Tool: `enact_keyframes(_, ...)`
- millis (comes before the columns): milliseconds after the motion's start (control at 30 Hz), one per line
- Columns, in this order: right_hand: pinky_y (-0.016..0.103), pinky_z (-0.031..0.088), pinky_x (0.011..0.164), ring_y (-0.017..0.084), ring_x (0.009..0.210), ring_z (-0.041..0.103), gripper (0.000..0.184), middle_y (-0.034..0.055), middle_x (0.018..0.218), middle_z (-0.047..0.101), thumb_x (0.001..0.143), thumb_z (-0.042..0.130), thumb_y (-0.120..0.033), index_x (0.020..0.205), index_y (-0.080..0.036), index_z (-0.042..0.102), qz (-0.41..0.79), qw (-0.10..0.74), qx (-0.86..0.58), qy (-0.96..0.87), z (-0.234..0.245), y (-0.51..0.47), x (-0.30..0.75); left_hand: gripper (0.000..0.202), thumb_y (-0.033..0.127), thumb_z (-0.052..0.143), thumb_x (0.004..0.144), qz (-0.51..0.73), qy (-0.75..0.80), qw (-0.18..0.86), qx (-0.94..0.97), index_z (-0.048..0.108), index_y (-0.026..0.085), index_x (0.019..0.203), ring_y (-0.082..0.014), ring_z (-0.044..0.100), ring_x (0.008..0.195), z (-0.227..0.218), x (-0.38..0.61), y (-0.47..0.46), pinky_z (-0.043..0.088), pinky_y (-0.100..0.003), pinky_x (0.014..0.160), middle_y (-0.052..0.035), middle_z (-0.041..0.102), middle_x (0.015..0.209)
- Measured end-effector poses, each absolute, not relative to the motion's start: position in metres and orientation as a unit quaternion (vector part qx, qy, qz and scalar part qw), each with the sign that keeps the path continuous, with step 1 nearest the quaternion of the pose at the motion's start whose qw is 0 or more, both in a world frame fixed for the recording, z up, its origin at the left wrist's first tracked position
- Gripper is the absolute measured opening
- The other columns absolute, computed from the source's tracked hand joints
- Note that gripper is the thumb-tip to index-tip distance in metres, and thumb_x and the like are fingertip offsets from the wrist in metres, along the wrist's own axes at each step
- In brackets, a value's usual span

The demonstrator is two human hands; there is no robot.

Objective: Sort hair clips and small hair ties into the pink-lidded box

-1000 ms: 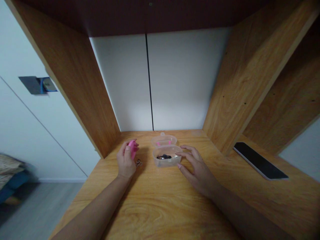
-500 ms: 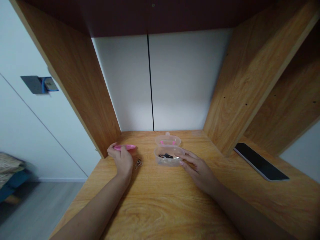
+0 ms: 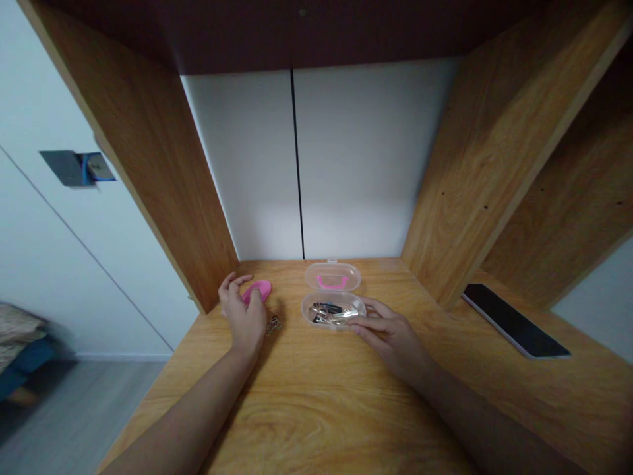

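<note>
A clear plastic box [image 3: 332, 326] stands on the wooden tabletop, its lid with a pink handle [image 3: 332, 284] folded back behind it. Inside lie several hair clips [image 3: 333, 311], dark and shiny metal ones. My right hand [image 3: 393, 333] grips the box's right end, fingers and thumb round its rim. To the left, a small pink oval dish [image 3: 263, 289] rests on the tabletop. Over its left end is my left hand [image 3: 242, 313], fingers spread, the thumb across the dish. Just right of that wrist lies a small tangle of metal pieces [image 3: 273, 324], too small to name.
A dark-screened phone [image 3: 517, 321] lies at the right, past an upright wooden panel [image 3: 459, 198]. Another wooden panel [image 3: 163, 158] bounds the left side. A dark shelf [image 3: 306, 39] hangs overhead, with a white back wall [image 3: 356, 158] behind the box.
The pink dish has gone from edge-on in my left hand to lying flatter on the tabletop, and my left fingers have spread. The box has tilted level, showing more clips; my right hand stays on it.
</note>
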State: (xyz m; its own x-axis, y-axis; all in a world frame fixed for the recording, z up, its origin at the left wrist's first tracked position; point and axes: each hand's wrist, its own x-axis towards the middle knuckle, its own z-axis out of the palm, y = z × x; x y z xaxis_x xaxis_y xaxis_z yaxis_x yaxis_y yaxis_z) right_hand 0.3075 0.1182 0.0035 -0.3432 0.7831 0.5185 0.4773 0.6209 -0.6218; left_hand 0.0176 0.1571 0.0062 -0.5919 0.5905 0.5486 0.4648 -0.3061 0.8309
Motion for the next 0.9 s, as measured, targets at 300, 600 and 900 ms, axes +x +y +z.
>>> enact_keyframes(300,0.045,0.058,0.092,0.025,0.106,0.066,0.010,0.0110,0.129,0.059,0.087,0.072,-0.030,0.090,-0.026,0.081,0.194,0.436,-0.366,-0.799,0.006,0.113,0.304,0.030,0.034,0.056,0.091,0.501,0.431,0.117,0.741,0.070,0.028,0.117,-0.0343,0.055,0.115,0.006,0.044,0.137,0.021,-0.054,0.110,-0.0098,0.072,0.116)
enact_keyframes(600,0.048,0.053,0.100,0.027,0.117,0.060,0.014,0.0082,0.133,0.052,0.085,0.073,-0.020,0.090,-0.030,0.081,0.184,0.411,-0.377,-0.809,0.002,0.111,0.302,0.037,0.017,0.055,0.083,0.429,0.431,0.116,0.786,0.066,0.026,0.118,-0.0347,0.057,0.109,0.010,0.047,0.135,0.030,-0.050,0.103,-0.0112,0.068,0.108)
enact_keyframes(900,0.042,0.052,0.102,0.025,0.120,0.060,0.015,0.0090,0.134,0.052,0.090,0.066,-0.018,0.087,-0.025,0.079,0.248,0.422,-0.300,-0.819,0.008,0.107,0.297,0.053,0.001,0.046,0.073,0.431,0.396,0.083,0.806,0.064,0.022,0.118,-0.0302,0.055,0.118,-0.001,0.043,0.141,0.041,-0.048,0.103,-0.0119,0.063,0.121)
